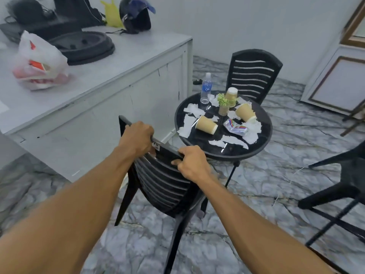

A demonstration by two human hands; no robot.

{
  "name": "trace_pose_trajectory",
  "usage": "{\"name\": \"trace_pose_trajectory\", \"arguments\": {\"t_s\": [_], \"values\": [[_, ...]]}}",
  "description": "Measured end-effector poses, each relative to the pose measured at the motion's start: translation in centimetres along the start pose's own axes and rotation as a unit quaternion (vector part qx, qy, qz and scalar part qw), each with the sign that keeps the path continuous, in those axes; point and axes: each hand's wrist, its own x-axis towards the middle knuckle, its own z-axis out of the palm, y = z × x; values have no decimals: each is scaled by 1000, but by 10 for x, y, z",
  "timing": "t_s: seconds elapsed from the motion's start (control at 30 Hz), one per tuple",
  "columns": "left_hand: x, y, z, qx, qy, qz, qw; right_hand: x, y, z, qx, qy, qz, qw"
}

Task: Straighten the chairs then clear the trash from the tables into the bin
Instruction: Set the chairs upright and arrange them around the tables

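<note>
A black slatted plastic chair point(164, 186) stands in front of me, tilted, its back towards me. My left hand point(138, 137) and my right hand point(192, 165) both grip its top rail. Beyond it is a round black glass table point(254, 147) littered with torn white tissue point(190, 121), three tan paper cups point(206, 124), a colourful wrapper point(235, 128), a clear water bottle point(206, 89) and a small potted plant point(223, 104). A second black chair point(254, 74) stands upright behind the table. A third black chair point(343, 186) lies tipped at the right edge.
A long grey counter point(110, 76) runs along the left, holding a white plastic bag point(39, 60), black foam trays and a helmet point(135, 14). Framed panels point(339, 82) lean on the right wall. The floor is grey marble. No bin is in view.
</note>
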Motion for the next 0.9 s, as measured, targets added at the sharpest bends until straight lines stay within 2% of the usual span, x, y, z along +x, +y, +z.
{"name": "trace_pose_trajectory", "arguments": {"t_s": [0.2,0.27,0.37,0.47,0.57,0.73,0.9], "values": [[-75,15,58,-94,76,-6,993,-61,30,34,-81,-7,-31,996],[-104,18,90,-121,77,7,990,-82,42,56,-119,-31,-34,992],[-136,9,124,-142,34,-29,989,-103,49,88,-137,-69,-47,987],[-160,-13,133,-34,-49,-44,997,-119,36,117,-144,-128,-54,980],[-167,-17,136,2,-86,-60,995,-124,34,131,-142,-110,-29,983],[-167,-10,132,33,-77,-39,996,-125,28,134,-194,-121,-7,973],[-173,-37,146,0,-47,9,999,-146,13,148,-208,-116,15,971]]}}
